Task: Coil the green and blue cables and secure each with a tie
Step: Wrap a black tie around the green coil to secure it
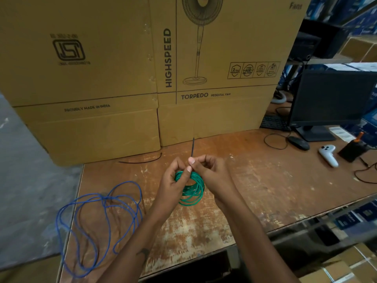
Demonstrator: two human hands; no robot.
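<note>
Cardboard box (122, 78) reads "HIGHSPEED", "TORPEDO PEDESTAL FAN".

1. Cardboard fan box (122, 68), printed "TORPEDO", stands on the bench (255, 180) just beyond the fingers.
2. Black monitor (330, 99) and keyboard (273, 122), far right of the fingers.
3. Black mouse (298, 142), white controller (328, 155) and a dark orange-topped device (353, 151), right of the fingers.

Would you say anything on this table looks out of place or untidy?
Yes: the blue cable sprawls in loose, uneven loops over the table's left edge, uncoiled. The tabletop itself looks worn and patchy.
</note>
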